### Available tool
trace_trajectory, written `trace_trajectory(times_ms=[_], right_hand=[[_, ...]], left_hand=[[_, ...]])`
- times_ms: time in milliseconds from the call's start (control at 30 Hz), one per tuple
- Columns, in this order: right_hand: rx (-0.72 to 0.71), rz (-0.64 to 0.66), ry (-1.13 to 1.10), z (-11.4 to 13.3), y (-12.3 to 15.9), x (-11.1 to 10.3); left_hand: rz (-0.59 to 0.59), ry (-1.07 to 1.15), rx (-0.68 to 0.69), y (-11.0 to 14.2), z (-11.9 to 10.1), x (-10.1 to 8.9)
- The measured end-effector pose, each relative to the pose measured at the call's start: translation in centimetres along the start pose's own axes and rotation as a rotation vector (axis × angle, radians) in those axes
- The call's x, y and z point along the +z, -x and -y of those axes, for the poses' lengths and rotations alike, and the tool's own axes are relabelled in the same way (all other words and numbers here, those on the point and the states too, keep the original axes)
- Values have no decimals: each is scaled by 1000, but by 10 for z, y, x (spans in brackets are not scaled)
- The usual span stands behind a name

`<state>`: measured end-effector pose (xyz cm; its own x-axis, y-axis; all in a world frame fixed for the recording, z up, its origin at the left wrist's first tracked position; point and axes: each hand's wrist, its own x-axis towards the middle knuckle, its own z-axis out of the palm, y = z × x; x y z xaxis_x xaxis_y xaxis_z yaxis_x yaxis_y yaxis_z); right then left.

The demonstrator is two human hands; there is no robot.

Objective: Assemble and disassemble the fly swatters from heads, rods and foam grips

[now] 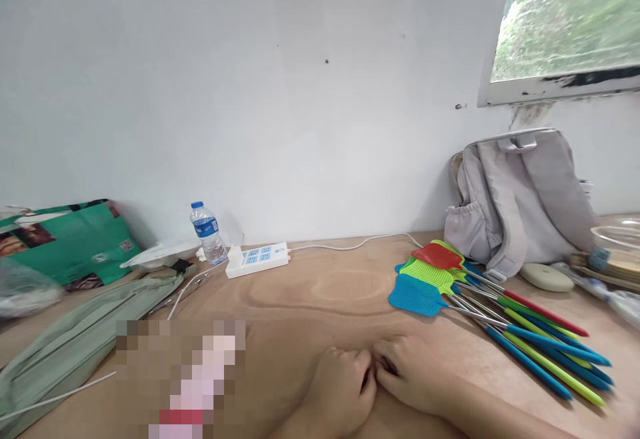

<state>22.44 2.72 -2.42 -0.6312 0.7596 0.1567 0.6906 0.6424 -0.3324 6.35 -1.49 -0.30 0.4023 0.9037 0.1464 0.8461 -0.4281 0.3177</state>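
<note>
Flyswatters point(530, 334) lie piled on the counter point(320, 295), right of the right hand point(411, 372), whose curled fingers point(391, 347) meet the similarly curled left hand point(345, 384); whether anything is pinched between them, I cannot tell.

Straight ahead of the left hand point(345, 385) and right hand point(409, 373), a broad lane is offered over the tabletop point(335, 295), bounded by a white cable point(345, 248) at the wall point(325, 125); right is blocked by fly swatters point(414, 293) and backpack point(545, 202), left by power strip point(265, 261) and bottle point(206, 228), blurred front-left perhaps obstructed too
</note>
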Motion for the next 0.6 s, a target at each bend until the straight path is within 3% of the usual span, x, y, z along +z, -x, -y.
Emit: trace_trajectory(times_ms=[300, 600], right_hand=[[-25, -2, 16, 0, 1, -5], [-38, -1, 73, 5, 5, -11]], left_hand=[[-55, -3, -49, 1, 1, 2], [-106, -103, -226, -1, 3, -1]])
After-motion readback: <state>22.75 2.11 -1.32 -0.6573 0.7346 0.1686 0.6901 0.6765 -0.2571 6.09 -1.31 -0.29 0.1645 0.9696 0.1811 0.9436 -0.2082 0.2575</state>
